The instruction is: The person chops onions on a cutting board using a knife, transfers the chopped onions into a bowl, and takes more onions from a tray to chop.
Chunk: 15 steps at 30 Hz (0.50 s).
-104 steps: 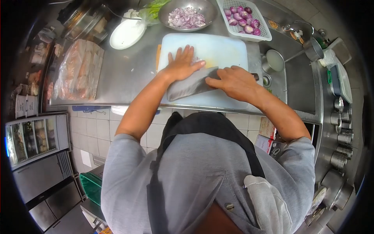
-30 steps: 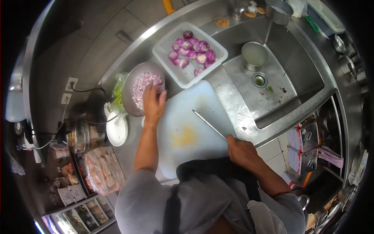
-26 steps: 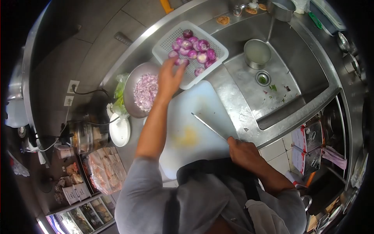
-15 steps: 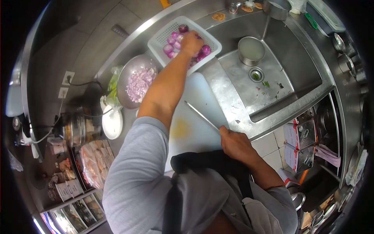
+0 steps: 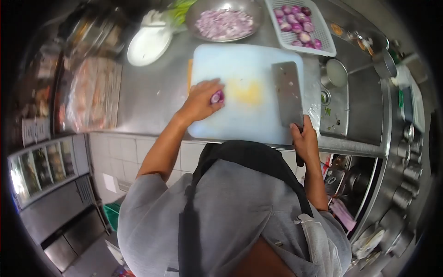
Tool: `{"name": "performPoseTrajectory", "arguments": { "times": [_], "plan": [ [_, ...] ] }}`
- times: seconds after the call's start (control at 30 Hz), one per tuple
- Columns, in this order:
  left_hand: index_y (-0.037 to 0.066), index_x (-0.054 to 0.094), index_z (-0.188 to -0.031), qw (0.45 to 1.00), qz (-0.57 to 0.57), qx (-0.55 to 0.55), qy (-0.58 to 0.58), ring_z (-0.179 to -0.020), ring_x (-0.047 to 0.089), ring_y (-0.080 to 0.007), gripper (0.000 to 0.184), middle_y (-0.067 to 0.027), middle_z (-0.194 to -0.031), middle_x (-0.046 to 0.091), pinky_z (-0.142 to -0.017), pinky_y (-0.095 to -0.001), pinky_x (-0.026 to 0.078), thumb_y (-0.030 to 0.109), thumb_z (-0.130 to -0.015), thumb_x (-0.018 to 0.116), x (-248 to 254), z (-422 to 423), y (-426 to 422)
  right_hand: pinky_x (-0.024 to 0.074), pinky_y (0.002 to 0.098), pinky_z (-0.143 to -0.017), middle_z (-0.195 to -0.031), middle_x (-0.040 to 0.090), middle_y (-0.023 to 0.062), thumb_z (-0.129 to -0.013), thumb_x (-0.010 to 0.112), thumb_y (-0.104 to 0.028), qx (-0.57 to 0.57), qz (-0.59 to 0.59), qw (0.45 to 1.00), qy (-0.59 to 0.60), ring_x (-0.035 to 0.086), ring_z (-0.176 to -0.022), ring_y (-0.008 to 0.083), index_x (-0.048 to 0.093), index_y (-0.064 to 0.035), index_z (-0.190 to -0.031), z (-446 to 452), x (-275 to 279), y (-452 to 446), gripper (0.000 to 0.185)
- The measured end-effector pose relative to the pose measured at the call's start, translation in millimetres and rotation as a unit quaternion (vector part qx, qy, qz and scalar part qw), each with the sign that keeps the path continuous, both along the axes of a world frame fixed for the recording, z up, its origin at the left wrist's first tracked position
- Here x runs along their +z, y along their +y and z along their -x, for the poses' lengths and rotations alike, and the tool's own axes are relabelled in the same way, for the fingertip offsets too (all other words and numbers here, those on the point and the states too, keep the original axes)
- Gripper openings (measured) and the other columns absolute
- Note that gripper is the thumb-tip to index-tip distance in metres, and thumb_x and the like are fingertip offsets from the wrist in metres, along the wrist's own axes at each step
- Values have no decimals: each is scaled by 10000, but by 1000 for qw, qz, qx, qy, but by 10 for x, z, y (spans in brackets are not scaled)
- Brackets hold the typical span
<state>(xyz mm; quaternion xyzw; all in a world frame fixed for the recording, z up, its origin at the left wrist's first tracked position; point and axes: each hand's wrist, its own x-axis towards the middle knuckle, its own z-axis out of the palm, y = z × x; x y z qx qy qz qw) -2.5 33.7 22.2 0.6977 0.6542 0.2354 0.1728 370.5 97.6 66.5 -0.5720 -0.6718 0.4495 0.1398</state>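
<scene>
My left hand (image 5: 201,100) is closed around a purple onion (image 5: 217,97) at the left side of the white cutting board (image 5: 244,124). Part of the onion is covered by my fingers. At the board's right edge, my right hand (image 5: 304,138) grips the dark handle of a cleaver (image 5: 288,94). Its broad blade lies flat-side up over the board, with small bits stuck to it. A yellow stain marks the middle of the board. Beyond the board stands a metal bowl (image 5: 194,25) of chopped onion (image 5: 225,24). Peeled onions (image 5: 295,21) fill part of a white perforated basket (image 5: 325,44).
To the right is a steel sink (image 5: 364,106) holding a metal pot (image 5: 334,74) of cloudy liquid. A white oval dish (image 5: 148,46) and green leaves (image 5: 181,11) lie at the back left. A plastic-wrapped stack (image 5: 94,94) stands on the left of the counter.
My left hand has come back from the basket to the board with an onion. The cleaver has turned from edge-on to showing its flat side. The whole view has swung left.
</scene>
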Motion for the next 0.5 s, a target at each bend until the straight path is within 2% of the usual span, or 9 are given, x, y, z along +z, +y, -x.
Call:
{"name": "performPoseTrajectory", "arguments": {
  "times": [0.03,0.13,0.23,0.33,0.37,0.5],
  "plan": [
    [75,649,-1236,995,-98,15,23,-1215,610,-363,494,-161,-1298,668,-1066,-450,478,154,-794,858,-41,-21,-56,555,513,-808,-986,741,286,-1014,632,-173,34,-24,999,-11,717,-949,498,536,-23,-1211,168,152,6,267],
    [55,663,-1233,982,-151,107,-43,-1161,621,-351,459,-136,-1274,644,-1036,-453,480,158,-827,853,-34,-81,-241,537,549,-756,-891,722,261,-1019,626,-179,151,-117,981,-35,693,-878,513,524,-32,-1160,586,293,17,228],
    [50,691,-1163,976,-185,106,-44,-1095,623,-352,354,-125,-1191,653,-975,-457,497,113,-838,814,-125,-81,-349,499,592,-699,-829,702,252,-1018,606,-162,258,-154,950,-84,671,-801,514,479,-26,-1076,978,422,-15,195],
    [40,702,-1107,977,-166,113,-68,-1053,623,-341,296,-117,-1114,652,-926,-431,514,66,-825,789,-211,-73,-310,503,590,-682,-803,694,251,-1015,595,-148,332,-173,917,-136,670,-762,505,477,-20,-1065,1188,524,-74,182],
    [39,705,-1092,975,-173,115,-72,-1039,623,-337,282,-114,-1094,651,-913,-425,517,58,-822,786,-230,-74,-290,505,591,-671,-784,686,253,-1012,591,-135,351,-199,904,-142,669,-744,502,474,-16,-1065,1196,536,-92,174],
    [36,711,-1053,969,-188,129,-90,-1007,630,-328,246,-109,-1061,658,-889,-412,526,41,-817,778,-218,-90,-287,503,600,-680,-773,677,263,-1010,589,-126,385,-163,891,-175,665,-742,508,463,-12,-1071,1150,812,-60,181]
  ]
}}
